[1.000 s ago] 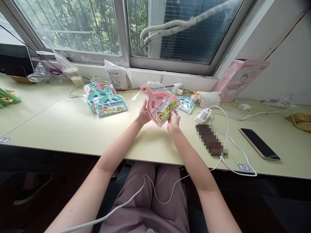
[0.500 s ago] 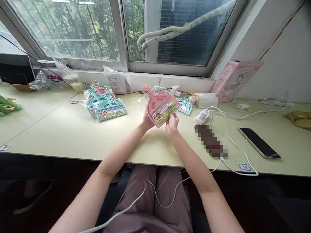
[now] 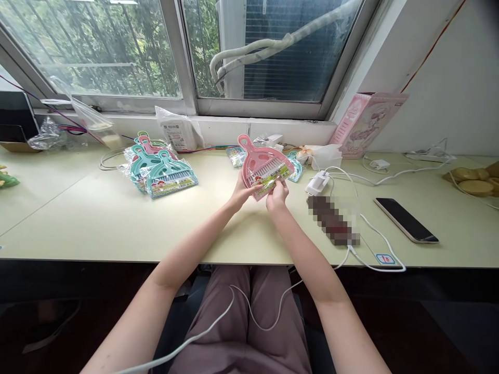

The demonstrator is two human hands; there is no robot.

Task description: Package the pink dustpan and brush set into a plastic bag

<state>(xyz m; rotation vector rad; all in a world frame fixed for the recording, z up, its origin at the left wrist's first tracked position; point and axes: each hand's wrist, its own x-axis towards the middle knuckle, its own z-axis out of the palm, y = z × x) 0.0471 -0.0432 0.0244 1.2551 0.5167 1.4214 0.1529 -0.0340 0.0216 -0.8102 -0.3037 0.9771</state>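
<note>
Both my hands hold a pink toy dustpan (image 3: 262,157) with a brush and a printed label, wrapped in clear plastic, up above the table. My left hand (image 3: 242,195) grips its lower left edge, thumb across the front. At the lower right, my right hand (image 3: 277,194) pinches the label edge. A teal packaged dustpan set (image 3: 295,167) lies behind it, partly hidden. To the left rests a pile of similar sets, a teal dustpan (image 3: 171,174) at the front and a pink one (image 3: 145,140) farther back.
On the table (image 3: 97,218), a white charger (image 3: 317,183), cables, a blurred-out dark object (image 3: 333,221) and a phone (image 3: 406,220) lie to the right. A pink box (image 3: 368,124) leans near the wall. A white packet (image 3: 179,130) stands below the window.
The pink dustpan has turned slightly and shifted right relative to the table. My left thumb has come round onto its front. The whole view has shifted a little.
</note>
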